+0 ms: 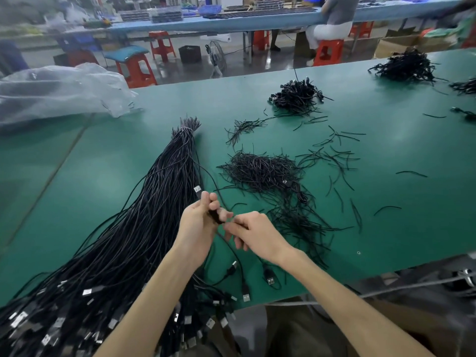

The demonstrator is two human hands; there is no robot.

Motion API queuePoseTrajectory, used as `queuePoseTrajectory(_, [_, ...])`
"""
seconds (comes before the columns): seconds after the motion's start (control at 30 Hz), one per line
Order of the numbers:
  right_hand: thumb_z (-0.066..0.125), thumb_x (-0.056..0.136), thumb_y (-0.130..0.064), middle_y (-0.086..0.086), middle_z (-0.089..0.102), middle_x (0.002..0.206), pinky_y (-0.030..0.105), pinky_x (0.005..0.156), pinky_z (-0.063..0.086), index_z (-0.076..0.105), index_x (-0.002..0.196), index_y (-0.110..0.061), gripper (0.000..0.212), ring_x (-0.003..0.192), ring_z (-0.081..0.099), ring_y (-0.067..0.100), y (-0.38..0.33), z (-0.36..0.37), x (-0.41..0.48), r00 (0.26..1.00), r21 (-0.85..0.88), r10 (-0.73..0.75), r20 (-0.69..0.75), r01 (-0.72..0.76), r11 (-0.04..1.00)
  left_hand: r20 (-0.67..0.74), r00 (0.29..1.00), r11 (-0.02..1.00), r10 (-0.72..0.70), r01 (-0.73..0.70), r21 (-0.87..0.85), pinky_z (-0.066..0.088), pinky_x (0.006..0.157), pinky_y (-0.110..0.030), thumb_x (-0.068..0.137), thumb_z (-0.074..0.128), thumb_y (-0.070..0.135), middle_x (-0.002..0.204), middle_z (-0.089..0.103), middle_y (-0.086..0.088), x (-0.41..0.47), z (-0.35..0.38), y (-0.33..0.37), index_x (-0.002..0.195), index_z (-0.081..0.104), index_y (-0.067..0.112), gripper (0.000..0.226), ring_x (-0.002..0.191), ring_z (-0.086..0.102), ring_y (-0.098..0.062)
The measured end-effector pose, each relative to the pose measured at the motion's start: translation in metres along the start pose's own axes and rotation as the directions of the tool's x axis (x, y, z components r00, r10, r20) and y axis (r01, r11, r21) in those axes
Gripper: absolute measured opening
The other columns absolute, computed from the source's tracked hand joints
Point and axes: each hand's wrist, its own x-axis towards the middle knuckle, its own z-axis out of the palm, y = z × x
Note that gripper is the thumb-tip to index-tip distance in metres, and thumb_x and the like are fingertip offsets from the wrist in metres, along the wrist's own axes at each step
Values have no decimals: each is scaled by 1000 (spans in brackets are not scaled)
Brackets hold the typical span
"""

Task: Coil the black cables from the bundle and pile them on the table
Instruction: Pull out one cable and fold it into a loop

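Note:
A thick bundle of black USB cables (144, 228) lies on the green table (386, 176), tied at its far tip and fanning out toward me with silver plugs at the near end. My left hand (198, 222) grips a small coil of black cable (215, 215), with a USB plug (197, 189) sticking up above the fingers. My right hand (255, 233) pinches the same cable just right of the coil. A pile of coiled cables (296, 95) sits farther back on the table.
Loose black twist ties (260, 168) lie heaped and scattered right of the bundle. More black piles (407, 67) sit at the far right. A clear plastic bag (59, 91) lies at the left. Red stools and a person seated at another bench are behind.

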Motion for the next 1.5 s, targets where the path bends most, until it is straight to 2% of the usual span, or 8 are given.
queuePoseTrajectory(0.23, [68,98,-29,-2,74,79,26,75,54,72,106,-18,13,67,66,11,5,-22,5,997,-122,60,51,-53,991,92,995,997,41,-34,-74,49,66,-25,105,43,34,68,42,5,0,2,-6,87,52,14,28,56,41,-12])
queuePoseTrajectory(0.33, [80,88,-21,-5,70,110,32,98,54,56,139,-21,56,94,67,9,-1,-17,4,993,151,27,114,-44,988,166,986,995,31,-14,-102,58,76,-37,103,44,32,71,57,-1,-3,5,-14,82,58,12,33,69,62,-19])
queuePoseTrajectory(0.63, [79,84,-5,0,77,102,37,87,60,73,122,-21,42,96,72,23,-3,-5,3,976,163,-41,-212,77,984,215,969,909,121,-195,369,59,84,-33,108,47,24,101,77,-18,-3,2,-15,99,71,-1,35,98,74,-30])
queuePoseTrajectory(0.8, [77,88,-16,2,70,96,33,87,50,72,120,-21,33,90,63,19,-1,-13,3,972,-155,-134,-193,104,982,153,966,556,210,-247,794,56,68,-23,100,61,32,93,69,-15,-2,-10,-6,99,74,18,19,87,68,-20])
queuePoseTrajectory(0.93, [68,93,-9,5,70,96,36,85,48,74,113,-10,21,88,62,20,-1,-22,1,990,-321,-140,-28,123,939,102,987,647,122,-157,746,56,61,-28,89,79,16,75,75,-7,-6,-21,3,96,71,12,11,64,73,-19])
queuePoseTrajectory(1.17, [46,96,8,3,59,98,31,80,46,65,109,-9,29,91,54,20,4,-13,-1,964,-688,-185,190,265,676,224,919,-61,-325,-257,965,44,60,-30,108,45,43,87,62,1,-3,-10,1,101,53,19,26,67,54,-16])
queuePoseTrajectory(1.3, [50,97,5,4,62,105,33,84,49,62,111,-10,24,97,59,22,4,-15,6,971,-720,-185,153,238,652,294,934,-347,-203,-349,871,36,63,-36,109,34,19,95,56,-2,3,-12,-9,97,35,19,12,76,59,-28])
queuePoseTrajectory(1.5, [54,100,-50,-1,59,111,23,87,46,57,123,-14,42,102,58,13,0,-49,46,996,-528,-85,-38,52,848,172,981,3,93,-173,985,35,58,-39,112,26,38,77,58,1,33,-23,-13,88,44,17,36,63,53,-22])
